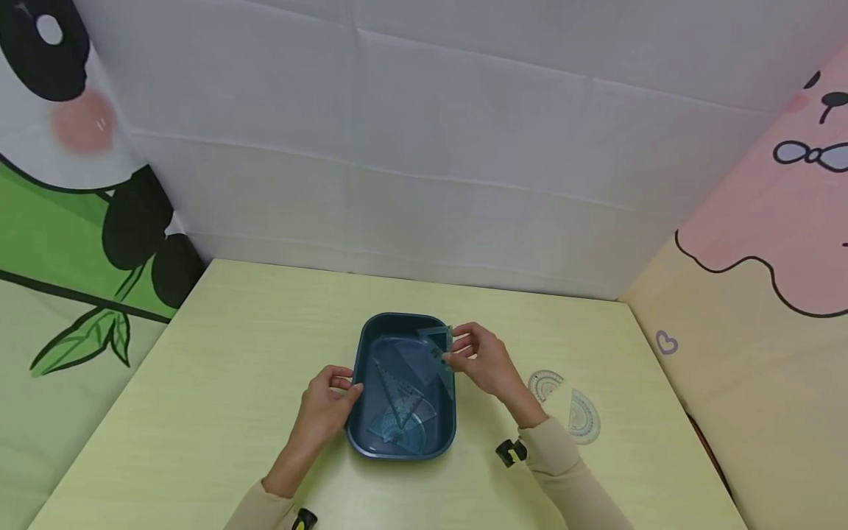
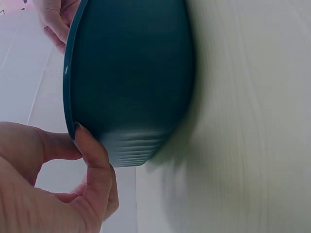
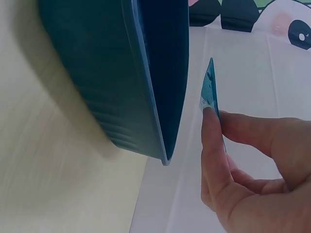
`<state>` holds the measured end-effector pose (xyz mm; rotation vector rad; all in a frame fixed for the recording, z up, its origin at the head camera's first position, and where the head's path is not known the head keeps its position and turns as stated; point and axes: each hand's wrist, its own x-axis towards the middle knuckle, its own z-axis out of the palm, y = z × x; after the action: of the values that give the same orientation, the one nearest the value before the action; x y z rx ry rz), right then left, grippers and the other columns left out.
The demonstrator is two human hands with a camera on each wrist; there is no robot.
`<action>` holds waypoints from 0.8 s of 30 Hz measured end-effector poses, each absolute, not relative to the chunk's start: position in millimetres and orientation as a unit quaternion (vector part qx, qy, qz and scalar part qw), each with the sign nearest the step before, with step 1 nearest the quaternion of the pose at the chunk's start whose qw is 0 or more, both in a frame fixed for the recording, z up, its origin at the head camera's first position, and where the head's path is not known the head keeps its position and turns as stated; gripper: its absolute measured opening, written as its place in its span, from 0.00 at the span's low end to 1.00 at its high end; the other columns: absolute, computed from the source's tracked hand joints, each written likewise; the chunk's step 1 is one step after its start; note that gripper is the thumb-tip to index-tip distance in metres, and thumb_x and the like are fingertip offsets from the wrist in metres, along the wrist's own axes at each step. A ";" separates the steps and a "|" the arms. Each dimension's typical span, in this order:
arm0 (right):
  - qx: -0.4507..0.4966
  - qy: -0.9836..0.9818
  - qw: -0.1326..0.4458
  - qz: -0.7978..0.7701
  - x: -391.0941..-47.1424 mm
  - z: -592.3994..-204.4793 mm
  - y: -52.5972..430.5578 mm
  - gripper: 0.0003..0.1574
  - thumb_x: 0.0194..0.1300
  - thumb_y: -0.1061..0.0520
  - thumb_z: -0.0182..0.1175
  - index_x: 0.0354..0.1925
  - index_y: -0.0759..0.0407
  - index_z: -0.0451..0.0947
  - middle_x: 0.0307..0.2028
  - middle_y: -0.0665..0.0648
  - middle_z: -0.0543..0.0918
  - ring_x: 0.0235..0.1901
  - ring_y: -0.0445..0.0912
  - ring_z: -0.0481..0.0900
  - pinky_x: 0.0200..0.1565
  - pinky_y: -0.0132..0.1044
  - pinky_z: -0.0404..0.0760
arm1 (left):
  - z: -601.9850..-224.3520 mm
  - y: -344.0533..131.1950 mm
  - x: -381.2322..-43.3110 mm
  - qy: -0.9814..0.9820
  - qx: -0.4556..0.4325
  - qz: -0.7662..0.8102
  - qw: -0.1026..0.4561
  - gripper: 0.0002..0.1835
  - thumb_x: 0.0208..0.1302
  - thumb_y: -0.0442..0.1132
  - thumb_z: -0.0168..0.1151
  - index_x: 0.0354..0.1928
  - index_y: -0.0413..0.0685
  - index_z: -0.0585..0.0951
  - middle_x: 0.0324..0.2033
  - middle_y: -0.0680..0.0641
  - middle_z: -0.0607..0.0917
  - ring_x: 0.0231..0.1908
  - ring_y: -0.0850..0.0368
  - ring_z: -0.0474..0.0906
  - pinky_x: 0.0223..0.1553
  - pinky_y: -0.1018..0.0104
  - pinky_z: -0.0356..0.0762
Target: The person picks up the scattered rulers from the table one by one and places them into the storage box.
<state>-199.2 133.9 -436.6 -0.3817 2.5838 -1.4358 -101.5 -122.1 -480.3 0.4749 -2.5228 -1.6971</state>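
Head view shows a dark tray (image 1: 371,346) mid-counter (image 1: 218,383), rulers lying inside; left hand (image 1: 324,406) pinches its left rim, that grip firm on the edge; right hand (image 1: 482,358) pinches a teal set square (image 1: 440,350) over the right rim. Two protractors (image 1: 566,403) lie on the counter beside the right wrist. Likely risk: the thin square slipping from that light pinch, or catching the rim and nudging the tray.

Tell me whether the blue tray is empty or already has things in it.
Not empty. The blue tray already holds several clear blue set squares and a protractor lying flat on its floor, while the right hand pinches another set square over its rim.
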 end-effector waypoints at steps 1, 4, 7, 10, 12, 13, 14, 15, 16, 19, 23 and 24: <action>-0.129 0.863 0.082 -0.481 -199.1 -436.9 133.2 0.23 0.63 0.65 0.70 0.56 0.65 0.76 0.40 0.57 0.84 0.37 0.48 0.84 0.37 0.41 0.86 | -479.8 -122.0 -101.5 -0.820 0.153 -0.551 0.033 0.15 0.68 0.34 0.65 0.52 0.32 0.78 0.37 0.40 0.81 0.31 0.52 0.77 0.31 0.62 0.74; -0.135 0.865 0.084 -0.476 -198.7 -437.8 131.5 0.24 0.64 0.65 0.70 0.56 0.65 0.76 0.40 0.57 0.84 0.36 0.47 0.84 0.37 0.41 0.85 | -479.5 -122.0 -101.9 -0.820 0.149 -0.551 0.035 0.15 0.69 0.34 0.65 0.52 0.31 0.78 0.37 0.40 0.81 0.31 0.52 0.77 0.30 0.62 0.74; -0.140 0.866 0.088 -0.472 -198.6 -438.3 129.3 0.23 0.65 0.64 0.70 0.56 0.65 0.76 0.39 0.56 0.84 0.36 0.47 0.83 0.37 0.41 0.85 | -479.7 -122.3 -101.9 -0.821 0.150 -0.550 0.034 0.15 0.69 0.34 0.66 0.52 0.32 0.78 0.37 0.40 0.81 0.31 0.52 0.77 0.30 0.62 0.74; -0.139 0.867 0.092 -0.470 -198.5 -438.4 126.3 0.23 0.65 0.64 0.70 0.56 0.65 0.76 0.38 0.56 0.83 0.36 0.47 0.83 0.37 0.40 0.85 | -480.0 -122.8 -101.8 -0.821 0.150 -0.549 0.034 0.15 0.69 0.34 0.66 0.52 0.32 0.78 0.37 0.40 0.82 0.31 0.52 0.77 0.30 0.62 0.75; -0.137 0.866 0.096 -0.471 -198.5 -438.4 124.0 0.23 0.65 0.64 0.70 0.55 0.65 0.76 0.38 0.56 0.83 0.36 0.47 0.83 0.37 0.40 0.86 | -480.0 -123.0 -101.8 -0.822 0.149 -0.549 0.034 0.15 0.69 0.34 0.66 0.52 0.32 0.78 0.37 0.40 0.82 0.31 0.52 0.78 0.31 0.62 0.75; -0.136 0.866 0.098 -0.472 -198.5 -438.3 122.8 0.23 0.65 0.64 0.70 0.55 0.65 0.76 0.38 0.56 0.83 0.36 0.47 0.82 0.38 0.40 0.86 | -479.9 -123.1 -101.8 -0.821 0.148 -0.550 0.035 0.15 0.69 0.34 0.65 0.52 0.31 0.78 0.37 0.40 0.82 0.31 0.52 0.78 0.31 0.61 0.75; -0.135 0.864 0.101 -0.474 -198.4 -438.4 121.6 0.23 0.65 0.65 0.70 0.55 0.65 0.75 0.38 0.57 0.82 0.35 0.47 0.82 0.38 0.40 0.86 | -479.9 -123.1 -101.8 -0.822 0.148 -0.549 0.034 0.15 0.69 0.34 0.65 0.52 0.31 0.77 0.37 0.40 0.82 0.31 0.52 0.78 0.31 0.61 0.75; -0.135 0.863 0.103 -0.477 -198.3 -438.3 120.5 0.23 0.65 0.65 0.69 0.56 0.65 0.75 0.38 0.57 0.82 0.35 0.47 0.82 0.38 0.40 0.86 | -479.9 -123.1 -101.8 -0.821 0.150 -0.549 0.033 0.15 0.69 0.34 0.66 0.52 0.32 0.78 0.37 0.40 0.82 0.31 0.52 0.78 0.31 0.62 0.75; -0.136 0.861 0.106 -0.479 -198.1 -438.4 119.5 0.23 0.65 0.66 0.69 0.56 0.66 0.75 0.38 0.57 0.82 0.35 0.47 0.82 0.38 0.40 0.86 | -479.8 -123.2 -101.7 -0.822 0.150 -0.549 0.033 0.15 0.69 0.34 0.65 0.52 0.32 0.78 0.37 0.40 0.82 0.31 0.52 0.77 0.31 0.62 0.75; -0.141 0.857 0.115 -0.482 -197.4 -438.4 117.0 0.23 0.65 0.67 0.69 0.56 0.67 0.75 0.39 0.58 0.82 0.34 0.46 0.84 0.38 0.41 0.86 | -479.6 -123.1 -101.6 -0.821 0.152 -0.549 0.031 0.15 0.69 0.34 0.65 0.52 0.32 0.78 0.37 0.40 0.82 0.32 0.52 0.78 0.31 0.62 0.75; -0.150 0.859 0.123 -0.473 -196.3 -439.8 114.3 0.24 0.66 0.65 0.68 0.58 0.68 0.74 0.39 0.58 0.81 0.33 0.47 0.86 0.40 0.42 0.86 | -479.1 -122.9 -101.5 -0.821 0.153 -0.550 0.028 0.16 0.69 0.35 0.65 0.52 0.32 0.77 0.38 0.39 0.82 0.32 0.51 0.78 0.31 0.61 0.75; -0.154 0.860 0.125 -0.471 -196.0 -440.2 113.7 0.24 0.66 0.65 0.68 0.58 0.68 0.74 0.39 0.59 0.81 0.33 0.47 0.86 0.40 0.42 0.86 | -479.0 -123.0 -101.6 -0.821 0.151 -0.550 0.028 0.16 0.69 0.35 0.65 0.52 0.31 0.77 0.38 0.39 0.82 0.32 0.51 0.78 0.31 0.61 0.75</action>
<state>-196.0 113.7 -440.2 -0.4482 2.5054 -1.3719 -101.6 -123.0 -479.0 0.4674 -2.5332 -1.6982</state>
